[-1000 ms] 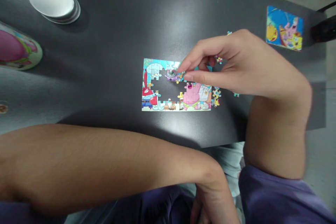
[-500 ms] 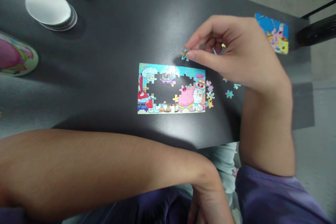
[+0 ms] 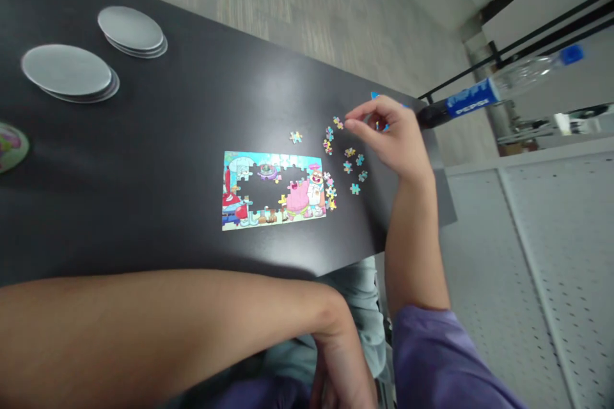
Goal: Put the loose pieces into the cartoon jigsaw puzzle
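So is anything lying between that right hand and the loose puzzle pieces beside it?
Nothing visible does. The right hand hovers right by the loose pieces, fingertips almost on the farthest one, with only bare table between them.

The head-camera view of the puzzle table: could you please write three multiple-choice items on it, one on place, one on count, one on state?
1. Where do the loose pieces lie relative to the puzzle?
A. on its left
B. on its right
C. on top of it

2. How many stacks of silver discs are on the table?
A. one
B. two
C. four

3. How is the puzzle?
A. complete
B. unstarted
C. assembled, with a gap in the middle

Answers:
1 B, they are scattered near the right hand.
2 B, two stacks sit at the far left.
3 C, dark table shows through the middle.
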{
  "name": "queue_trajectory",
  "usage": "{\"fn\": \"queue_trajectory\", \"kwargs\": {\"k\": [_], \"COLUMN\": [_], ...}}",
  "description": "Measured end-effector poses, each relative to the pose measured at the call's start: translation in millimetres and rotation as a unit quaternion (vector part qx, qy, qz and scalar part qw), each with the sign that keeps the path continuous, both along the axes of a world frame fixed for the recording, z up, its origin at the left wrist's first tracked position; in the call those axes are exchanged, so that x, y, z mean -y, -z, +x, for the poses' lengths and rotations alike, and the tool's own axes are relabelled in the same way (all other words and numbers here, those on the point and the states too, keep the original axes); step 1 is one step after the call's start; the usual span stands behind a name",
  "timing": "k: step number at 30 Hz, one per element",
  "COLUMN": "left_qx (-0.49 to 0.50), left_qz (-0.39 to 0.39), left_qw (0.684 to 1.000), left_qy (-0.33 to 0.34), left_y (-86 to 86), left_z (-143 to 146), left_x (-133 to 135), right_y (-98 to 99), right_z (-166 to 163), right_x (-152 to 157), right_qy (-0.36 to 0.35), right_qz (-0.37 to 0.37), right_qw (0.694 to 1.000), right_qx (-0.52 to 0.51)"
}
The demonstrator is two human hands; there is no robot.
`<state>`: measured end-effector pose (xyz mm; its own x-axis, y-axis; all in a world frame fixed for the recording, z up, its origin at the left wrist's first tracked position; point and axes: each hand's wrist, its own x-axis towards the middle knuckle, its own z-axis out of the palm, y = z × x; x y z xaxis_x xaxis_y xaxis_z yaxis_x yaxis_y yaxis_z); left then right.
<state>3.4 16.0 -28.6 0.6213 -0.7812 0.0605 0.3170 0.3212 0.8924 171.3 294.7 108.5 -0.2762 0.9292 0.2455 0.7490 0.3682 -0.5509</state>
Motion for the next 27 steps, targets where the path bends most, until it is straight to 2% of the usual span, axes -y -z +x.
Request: {"fn": "queue_trajectory", "kwargs": {"k": [3, 8, 18, 27], "left_qx": [-0.069, -0.076, -0.12, -0.097], "left_qz": [0.026, 0.069, 0.073, 0.072], "left_qw": [0.995, 0.992, 0.987, 0.99], "left_qy": [0.07, 0.077, 0.079, 0.068], "left_y": [-18.5, -37.2, -31.4, -49.0], "left_z": [-2, -3, 2, -6], "left_x": [-16, -30, -26, -32], "right_y": [4.9, 10.2, -2.0, -10.7], "right_z": [3, 0, -8, -16], "right_x": [16, 19, 9, 2], "right_qy": [-0.037, -0.068, -0.101, -0.128], "right_qz": [-0.034, -0.072, -0.111, -0.143], "right_qw": [0.998, 0.993, 0.985, 0.978], "right_qx": [0.034, 0.066, 0.082, 0.077]}}
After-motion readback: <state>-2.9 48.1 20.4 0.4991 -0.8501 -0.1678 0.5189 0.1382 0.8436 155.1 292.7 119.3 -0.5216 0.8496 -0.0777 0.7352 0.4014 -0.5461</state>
